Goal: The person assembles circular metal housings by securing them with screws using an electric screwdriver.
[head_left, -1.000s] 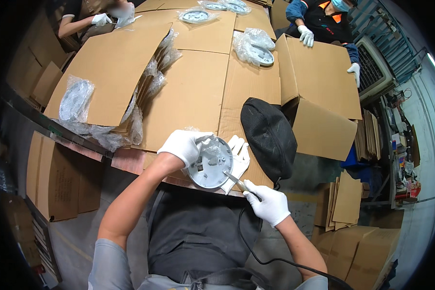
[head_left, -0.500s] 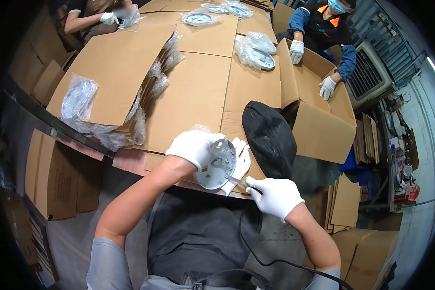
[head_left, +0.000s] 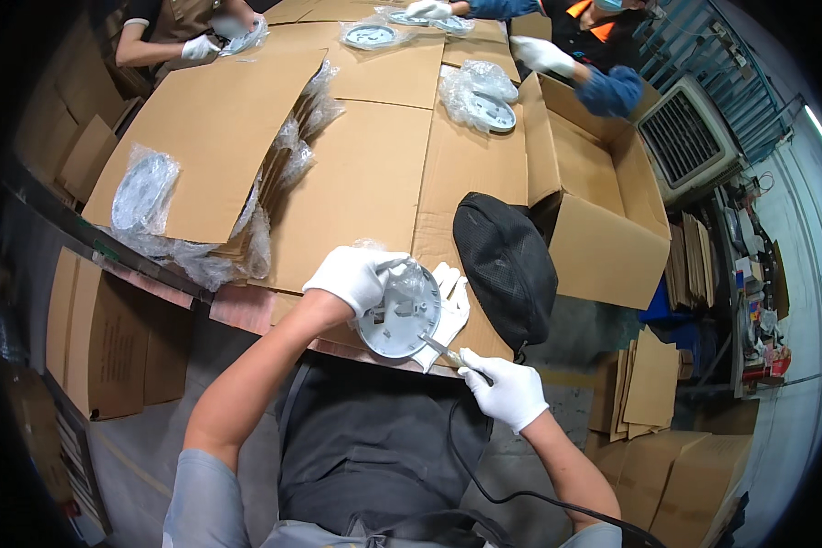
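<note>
My gloved left hand is closed on the upper left rim of a round grey plastic disc, holding it tilted over the table's near edge. Its inner side, with openings and small raised features, faces me. In my gloved right hand is a slim knife-like tool with a flat metal blade. The blade tip meets the disc's lower right part. An unworn white glove lies flat just right of the disc, partly behind it. A black mesh-covered bag-like thing sits further right.
Cardboard sheets cover the table. A stack interleaved with clear wrap stands left, and a wrapped disc lies ahead. An open carton is at right. Two co-workers are across; one's gloved hand reaches to wrapped discs. A black cord hangs near me.
The disc has turned to face me more and shifted slightly left. My right hand has moved left with the tool. The right-hand co-worker's hands have left the carton, one reaching across the table.
</note>
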